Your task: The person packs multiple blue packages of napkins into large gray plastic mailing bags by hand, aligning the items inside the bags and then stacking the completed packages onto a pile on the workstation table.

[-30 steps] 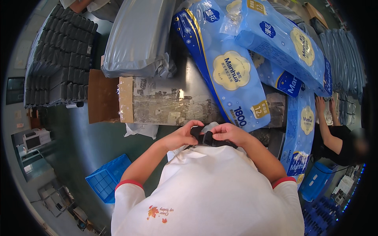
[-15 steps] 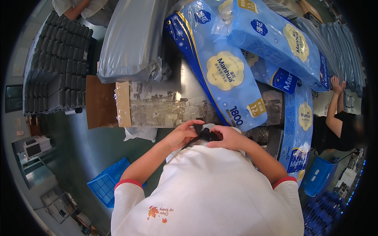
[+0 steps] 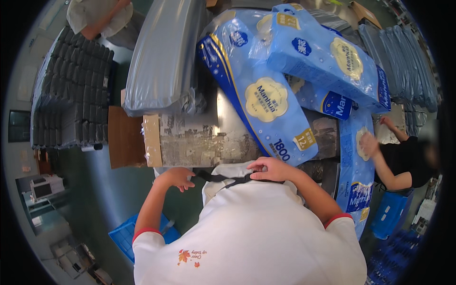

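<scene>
A black strap point(image 3: 216, 178) stretches across my front at waist height, over my white shirt. My left hand point(image 3: 175, 178) holds its left end out to the side, some fingers hanging loose below. Close to the middle of my waist, my right hand point(image 3: 274, 169) pinches the strap between thumb and fingers. Just beyond the hands, a large blue pack of tissue rolls point(image 3: 289, 126) lies slanted on a worn metal-topped table point(image 3: 199, 142). Another blue pack point(image 3: 323, 52) rests across it.
Grey plastic-wrapped bundles point(image 3: 159, 61) lie beside an open cardboard box point(image 3: 127, 137). Stacked dark bundles point(image 3: 71, 90) stand at left. A blue crate point(image 3: 126, 235) sits on the floor. A co-worker in black point(image 3: 403, 159) is at right; another person's arm point(image 3: 107, 21) shows at upper left.
My left hand has moved left and down, drawing the strap out from the middle. My right hand stays near the waist. The co-worker's hand at right has come nearer the packs.
</scene>
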`<state>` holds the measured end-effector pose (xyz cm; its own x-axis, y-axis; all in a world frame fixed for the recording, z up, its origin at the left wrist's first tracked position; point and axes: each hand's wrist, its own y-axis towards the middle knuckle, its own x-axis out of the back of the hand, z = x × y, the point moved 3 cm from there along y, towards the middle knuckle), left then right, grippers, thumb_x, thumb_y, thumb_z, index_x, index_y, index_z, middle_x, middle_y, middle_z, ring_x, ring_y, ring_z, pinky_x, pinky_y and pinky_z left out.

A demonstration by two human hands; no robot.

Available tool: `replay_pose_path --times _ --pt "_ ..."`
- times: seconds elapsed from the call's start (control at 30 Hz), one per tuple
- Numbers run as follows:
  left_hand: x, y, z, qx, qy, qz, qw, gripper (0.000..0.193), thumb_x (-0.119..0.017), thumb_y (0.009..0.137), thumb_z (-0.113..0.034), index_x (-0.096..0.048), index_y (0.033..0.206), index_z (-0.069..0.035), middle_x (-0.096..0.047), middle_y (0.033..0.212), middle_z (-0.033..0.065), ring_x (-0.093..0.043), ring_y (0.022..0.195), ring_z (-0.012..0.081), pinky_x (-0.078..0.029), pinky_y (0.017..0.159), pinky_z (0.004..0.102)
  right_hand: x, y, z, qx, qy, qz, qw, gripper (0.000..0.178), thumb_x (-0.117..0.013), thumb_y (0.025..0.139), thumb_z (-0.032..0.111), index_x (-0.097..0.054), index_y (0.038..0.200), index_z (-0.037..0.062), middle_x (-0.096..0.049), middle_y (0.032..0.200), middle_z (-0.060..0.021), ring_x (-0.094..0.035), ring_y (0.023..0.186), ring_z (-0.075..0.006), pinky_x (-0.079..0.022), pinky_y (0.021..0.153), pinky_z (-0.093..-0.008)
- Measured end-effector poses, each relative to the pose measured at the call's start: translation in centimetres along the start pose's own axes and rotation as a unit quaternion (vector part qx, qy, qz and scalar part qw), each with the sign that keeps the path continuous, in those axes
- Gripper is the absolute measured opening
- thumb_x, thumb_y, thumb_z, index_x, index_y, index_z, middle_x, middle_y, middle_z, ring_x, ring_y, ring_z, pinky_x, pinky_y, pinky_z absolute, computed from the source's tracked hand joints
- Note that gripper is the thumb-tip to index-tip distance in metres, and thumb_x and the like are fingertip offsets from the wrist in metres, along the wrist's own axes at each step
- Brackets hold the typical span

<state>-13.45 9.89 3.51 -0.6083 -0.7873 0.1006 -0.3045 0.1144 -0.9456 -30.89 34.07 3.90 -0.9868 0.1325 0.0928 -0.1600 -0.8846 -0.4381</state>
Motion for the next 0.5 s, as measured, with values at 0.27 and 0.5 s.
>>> replay_pose_path --times 0.27,0.5 --pt "4.9 16.3 -7.1 -0.3 -0.457 -0.254 0.798 0.054 -0.035 0.086 -0.046 -0.038 0.12 -0.004 -0.052 0.107 0.0114 -0.053 0.09 0.0185 -0.042 0.075 0.0299 19.1 -2.1 -0.7 0.213 -0.018 -0.621 0.754 0.014 -0.051 0.081 0.01 -0.051 0.072 0.001 -0.048 0.065 -0.0019 -0.046 0.062 -0.0115 -0.037 0.06 -0.0206" --pt "7.2 25.4 -14.1 -0.318 -0.752 -0.005 0.577 0.058 -0.019 0.087 -0.05 -0.033 0.123 -0.006 -0.041 0.122 0.0131 -0.043 0.11 0.0273 -0.036 0.092 0.0402 20.7 2.3 -15.4 -0.056 0.042 -0.366 0.928 0.057 -0.034 0.085 0.05 -0.057 0.101 0.001 -0.057 0.101 -0.0153 -0.053 0.095 -0.0215 -0.037 0.083 -0.0302"
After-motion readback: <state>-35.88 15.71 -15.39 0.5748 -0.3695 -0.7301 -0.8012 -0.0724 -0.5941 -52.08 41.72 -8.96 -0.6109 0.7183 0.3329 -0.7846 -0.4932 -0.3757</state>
